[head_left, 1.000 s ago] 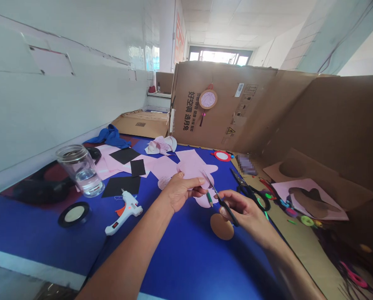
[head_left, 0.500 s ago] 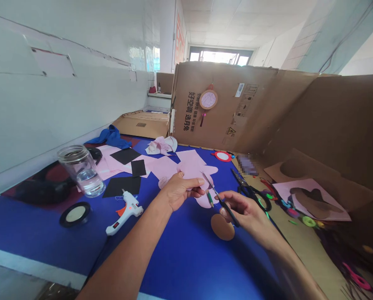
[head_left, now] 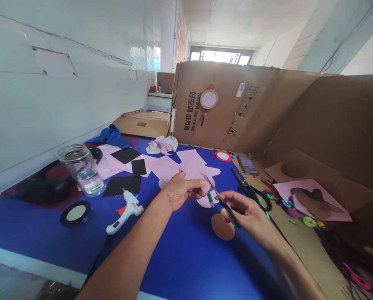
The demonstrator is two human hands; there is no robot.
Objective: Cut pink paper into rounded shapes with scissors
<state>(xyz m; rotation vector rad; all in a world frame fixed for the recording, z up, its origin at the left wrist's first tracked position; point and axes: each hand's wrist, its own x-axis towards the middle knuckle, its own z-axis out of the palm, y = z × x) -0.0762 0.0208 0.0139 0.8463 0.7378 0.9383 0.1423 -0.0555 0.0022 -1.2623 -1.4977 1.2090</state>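
A left hand (head_left: 182, 191) pinches pink paper (head_left: 194, 168) at its one o'clock above a blue desk (head_left: 180, 258); the right hand's (head_left: 247, 211) grip grasps scissors (head_left: 232, 215), blades meeting the paper from four o'clock. At the paper's eight o'clock lies a glue gun (head_left: 129, 209).

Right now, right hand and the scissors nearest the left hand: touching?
Touching. The head view shows it: the right hand grips the scissors by their black handle.
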